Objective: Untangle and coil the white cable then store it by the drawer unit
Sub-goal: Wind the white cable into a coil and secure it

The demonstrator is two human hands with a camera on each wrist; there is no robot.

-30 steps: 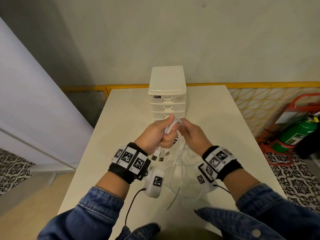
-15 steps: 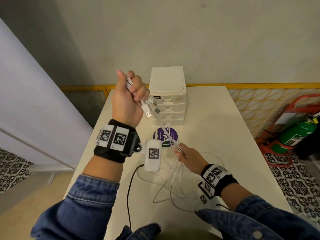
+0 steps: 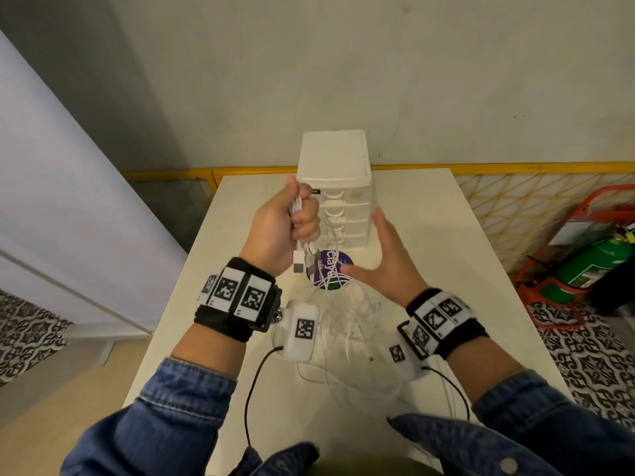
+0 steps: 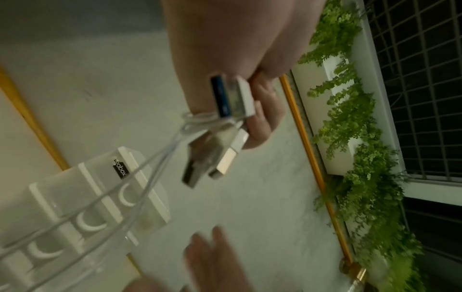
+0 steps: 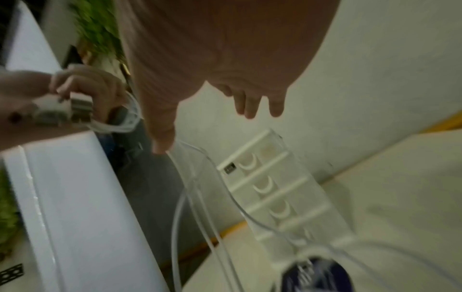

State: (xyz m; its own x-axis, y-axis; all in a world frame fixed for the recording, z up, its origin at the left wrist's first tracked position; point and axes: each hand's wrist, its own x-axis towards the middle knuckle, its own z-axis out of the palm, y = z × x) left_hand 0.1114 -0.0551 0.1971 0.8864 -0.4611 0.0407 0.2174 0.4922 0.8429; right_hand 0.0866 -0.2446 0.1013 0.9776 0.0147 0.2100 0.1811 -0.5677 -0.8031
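Observation:
My left hand (image 3: 292, 228) is raised in front of the white drawer unit (image 3: 338, 187) and grips a bundle of white cable (image 3: 343, 324), with USB plugs (image 3: 302, 262) hanging below the fist. In the left wrist view the plugs (image 4: 225, 128) stick out of the curled fingers. Loose strands run down to a tangled heap on the table. My right hand (image 3: 381, 259) is spread open beside the strands, fingers straight, thumb near the cable. In the right wrist view the thumb (image 5: 162, 138) touches a strand (image 5: 197, 177).
A round purple-labelled disc (image 3: 330, 273) lies on the white table (image 3: 429, 235) in front of the drawer unit. A yellow rail runs behind the table. A green fire extinguisher (image 3: 591, 266) stands on the floor at the right. A black wire hangs from my left wrist camera.
My left hand has come down from high at the left to in front of the drawers, still gripping the bundle. My right hand has let go of the strands, risen and opened.

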